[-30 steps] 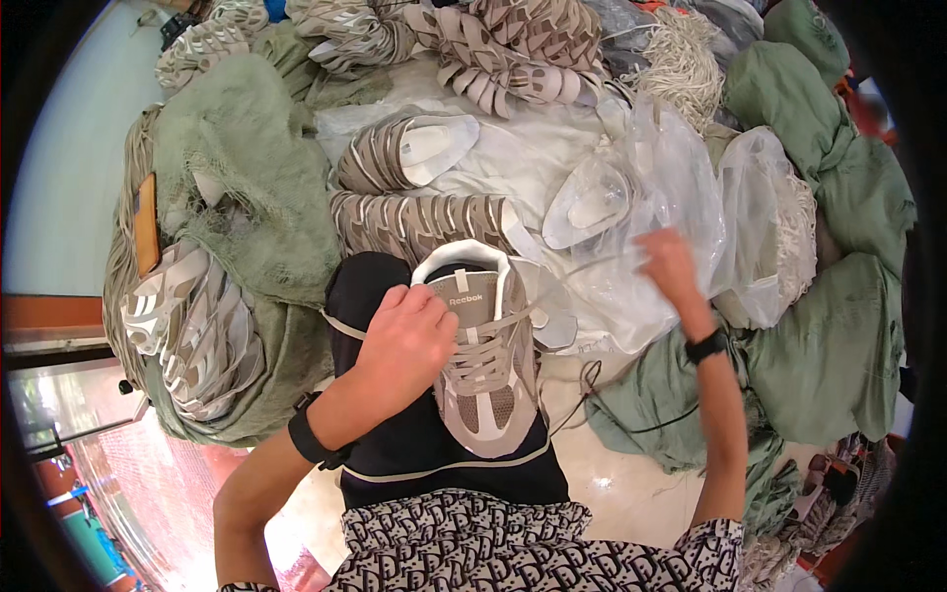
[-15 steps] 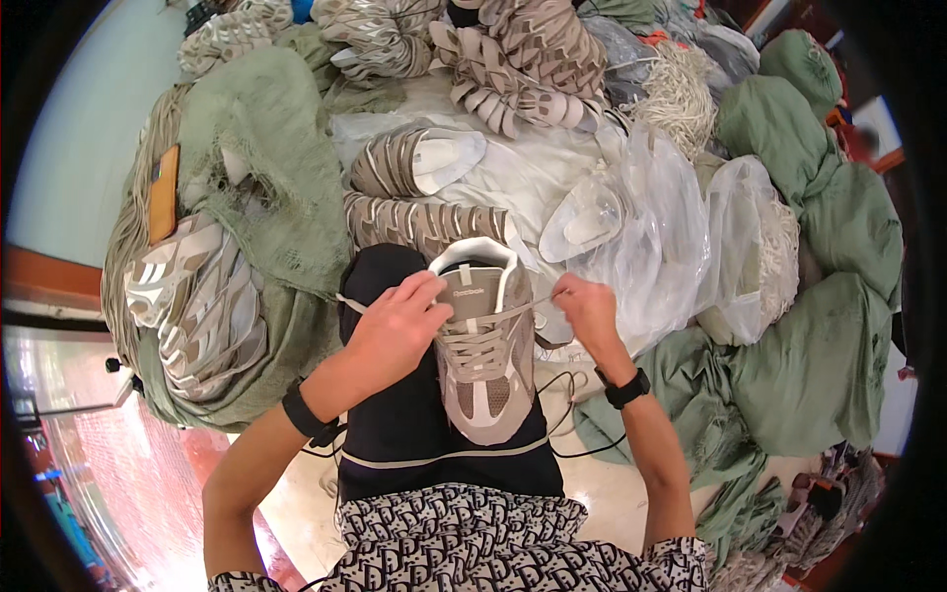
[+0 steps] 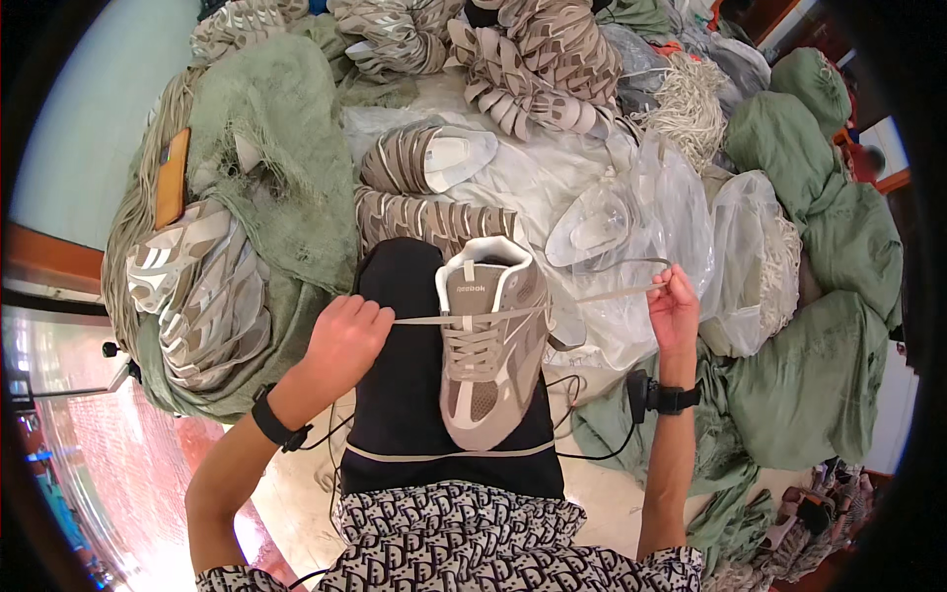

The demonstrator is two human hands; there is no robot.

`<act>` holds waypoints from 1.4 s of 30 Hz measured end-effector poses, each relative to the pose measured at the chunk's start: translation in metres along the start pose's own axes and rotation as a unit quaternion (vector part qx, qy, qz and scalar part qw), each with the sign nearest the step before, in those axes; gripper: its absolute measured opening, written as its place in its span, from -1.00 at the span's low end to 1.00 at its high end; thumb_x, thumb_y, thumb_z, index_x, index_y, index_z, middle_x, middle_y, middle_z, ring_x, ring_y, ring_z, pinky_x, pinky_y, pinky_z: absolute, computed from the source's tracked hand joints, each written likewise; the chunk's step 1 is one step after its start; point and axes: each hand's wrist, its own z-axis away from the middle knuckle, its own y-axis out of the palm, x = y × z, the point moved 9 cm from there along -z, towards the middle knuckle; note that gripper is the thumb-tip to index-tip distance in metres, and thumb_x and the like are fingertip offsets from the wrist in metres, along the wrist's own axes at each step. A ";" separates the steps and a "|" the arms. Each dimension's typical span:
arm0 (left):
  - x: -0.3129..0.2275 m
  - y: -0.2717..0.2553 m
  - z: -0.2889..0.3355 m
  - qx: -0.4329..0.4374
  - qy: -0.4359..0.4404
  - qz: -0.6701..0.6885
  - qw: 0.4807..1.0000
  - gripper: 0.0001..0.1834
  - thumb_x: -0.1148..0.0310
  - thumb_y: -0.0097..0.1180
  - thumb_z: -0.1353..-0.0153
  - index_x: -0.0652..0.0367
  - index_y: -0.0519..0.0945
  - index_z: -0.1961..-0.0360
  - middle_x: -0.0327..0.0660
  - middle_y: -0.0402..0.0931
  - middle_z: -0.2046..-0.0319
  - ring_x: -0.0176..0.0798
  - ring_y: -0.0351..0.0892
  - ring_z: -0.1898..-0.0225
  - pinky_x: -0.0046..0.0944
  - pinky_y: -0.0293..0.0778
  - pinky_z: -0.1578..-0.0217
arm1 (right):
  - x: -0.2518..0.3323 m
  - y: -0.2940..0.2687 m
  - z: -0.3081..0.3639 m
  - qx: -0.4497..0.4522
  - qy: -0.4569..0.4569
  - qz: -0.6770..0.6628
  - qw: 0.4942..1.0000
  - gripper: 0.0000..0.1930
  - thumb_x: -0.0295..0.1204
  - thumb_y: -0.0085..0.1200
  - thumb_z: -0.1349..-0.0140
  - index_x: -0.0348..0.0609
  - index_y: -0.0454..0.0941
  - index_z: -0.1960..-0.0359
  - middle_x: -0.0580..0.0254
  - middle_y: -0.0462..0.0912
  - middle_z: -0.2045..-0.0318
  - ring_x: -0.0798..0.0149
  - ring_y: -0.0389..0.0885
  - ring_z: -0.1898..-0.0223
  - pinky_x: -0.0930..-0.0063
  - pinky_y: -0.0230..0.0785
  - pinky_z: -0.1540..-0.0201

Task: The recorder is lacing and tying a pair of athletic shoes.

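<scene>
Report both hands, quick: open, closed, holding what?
Left hand: closed, holding the lace out to the left of the shoe.
Right hand: fingertips pinched, holding the lace out to the right.

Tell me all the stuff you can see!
shoe: one, beige, on the cloth
shoelace: one, beige, across the shoe
cloth: one, black, lap
shoe pieces: many, brown and white, left, middle, top
sacks: several, green, left and right
plastic bags: several, clear, right
cords: many, pale, left and right
flat case: one, orange, left
wristbands: two, black, wrists
shirt: one, black and white, bottom
left grip: one, bare, on shoelace
right grip: one, bare, on shoelace
</scene>
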 end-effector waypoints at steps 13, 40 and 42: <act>0.061 0.044 0.039 -0.108 -0.341 0.758 0.546 -0.77 0.43 0.03 -0.15 0.33 0.45 0.19 -0.18 0.46 0.38 -0.28 0.44 0.23 -0.28 0.34 0.10 | 0.215 -0.127 0.015 -0.051 -0.145 0.108 0.982 -0.83 -0.44 -0.04 -0.24 -0.27 0.45 0.20 0.25 0.55 0.30 0.40 0.48 0.25 0.61 0.36 0.24; 0.296 -0.063 0.208 -0.291 -0.450 0.398 0.745 -0.66 0.35 -0.07 -0.22 0.35 0.42 0.04 -0.30 0.44 0.44 -0.48 0.32 0.51 -0.51 0.24 0.50 | 0.148 -0.114 0.032 -0.191 -0.058 0.243 0.949 -0.84 -0.52 -0.05 -0.19 -0.25 0.42 0.20 0.40 0.41 0.52 0.55 0.30 0.59 0.70 0.17 0.57; 0.242 -0.011 0.156 -0.242 -0.438 0.615 0.610 -0.64 0.25 -0.02 -0.19 0.32 0.46 0.09 -0.40 0.38 0.53 -0.59 0.14 0.67 -0.55 0.07 0.70 | 0.073 -0.024 0.014 -0.064 0.012 0.278 0.959 -0.78 -0.63 -0.03 -0.02 -0.32 0.45 0.25 0.41 0.43 0.53 0.56 0.29 0.59 0.71 0.12 0.55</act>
